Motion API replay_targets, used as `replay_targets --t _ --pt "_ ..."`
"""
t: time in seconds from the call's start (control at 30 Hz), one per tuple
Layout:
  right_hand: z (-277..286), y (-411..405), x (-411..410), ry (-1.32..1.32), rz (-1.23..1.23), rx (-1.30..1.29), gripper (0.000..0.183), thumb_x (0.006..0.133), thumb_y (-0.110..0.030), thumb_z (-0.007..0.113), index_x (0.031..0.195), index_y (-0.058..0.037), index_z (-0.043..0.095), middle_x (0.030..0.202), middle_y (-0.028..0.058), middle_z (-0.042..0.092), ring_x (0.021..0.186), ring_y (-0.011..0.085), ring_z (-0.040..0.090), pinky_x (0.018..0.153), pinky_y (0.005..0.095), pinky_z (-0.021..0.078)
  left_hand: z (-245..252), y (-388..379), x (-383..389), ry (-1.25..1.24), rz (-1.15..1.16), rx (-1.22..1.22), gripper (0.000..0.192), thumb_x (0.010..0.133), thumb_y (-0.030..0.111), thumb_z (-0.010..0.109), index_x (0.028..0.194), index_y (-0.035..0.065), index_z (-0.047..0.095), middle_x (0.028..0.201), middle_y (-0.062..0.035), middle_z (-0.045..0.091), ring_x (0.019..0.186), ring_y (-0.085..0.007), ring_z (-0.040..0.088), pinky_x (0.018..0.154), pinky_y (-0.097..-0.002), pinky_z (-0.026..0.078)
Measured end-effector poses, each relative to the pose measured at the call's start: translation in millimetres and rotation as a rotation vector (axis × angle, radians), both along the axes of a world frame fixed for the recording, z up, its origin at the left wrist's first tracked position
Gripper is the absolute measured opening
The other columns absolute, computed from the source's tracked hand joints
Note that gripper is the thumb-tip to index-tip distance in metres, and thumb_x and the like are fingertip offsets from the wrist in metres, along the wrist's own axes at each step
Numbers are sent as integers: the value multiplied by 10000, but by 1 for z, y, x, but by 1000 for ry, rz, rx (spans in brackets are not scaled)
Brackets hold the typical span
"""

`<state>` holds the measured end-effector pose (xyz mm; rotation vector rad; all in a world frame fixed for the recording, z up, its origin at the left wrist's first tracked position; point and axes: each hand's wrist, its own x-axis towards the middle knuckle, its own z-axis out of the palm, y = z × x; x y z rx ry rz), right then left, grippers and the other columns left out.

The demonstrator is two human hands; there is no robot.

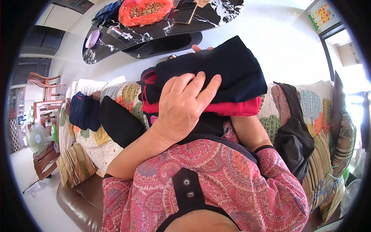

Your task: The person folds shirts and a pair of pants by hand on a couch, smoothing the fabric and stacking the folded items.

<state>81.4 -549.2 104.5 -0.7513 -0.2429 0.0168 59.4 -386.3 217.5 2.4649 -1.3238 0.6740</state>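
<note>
A folded dark navy or black garment [220, 69] with red trim at its left end rests over a red folded layer [234, 108], held up above my lap. My left hand [182, 101] lies across the top of the dark cloth, its fingers slightly spread and pressing on it. From the right, my other forearm passes beneath the bundle. Only the fingertips of my right hand [199, 48] show, curled at the far edge; its palm is hidden under the cloth. Below the red layer is black fabric [207, 124].
On the patterned sofa cover [84, 159] lie a folded navy garment [84, 111], a folded black garment [120, 121] and, at right, a crumpled dark garment [294, 142]. Ahead, a black marbled table [156, 33] bears a red bag of peanuts [146, 11] and a phone [186, 12].
</note>
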Motion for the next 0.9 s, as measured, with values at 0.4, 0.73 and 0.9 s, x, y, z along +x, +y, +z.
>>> replay_targets --t 0.4,0.73,0.9 --pt "22 1 -9 164 37 730 373 997 -359 423 1222 -80 528 1422 207 384 1342 340 347 1109 479 333 -8 -20 -6 -87 -83 -5 440 699 146 592 1121 194 708 1055 -73 646 918 -197 582 773 -316 465" --pt "7 -3 0 46 83 687 454 1014 -372 380 1363 -82 400 1364 164 452 1277 279 434 1085 401 381 -5 -27 3 -58 -65 -10 438 712 150 588 1136 191 693 1060 -73 632 926 -203 570 792 -329 452" --pt "32 11 -2 253 86 640 514 992 -355 449 1419 -90 342 1349 140 474 1199 267 513 1053 389 427 -12 -26 -4 5 -34 -22 432 735 157 594 1160 176 667 1070 -81 619 941 -200 555 806 -330 446"
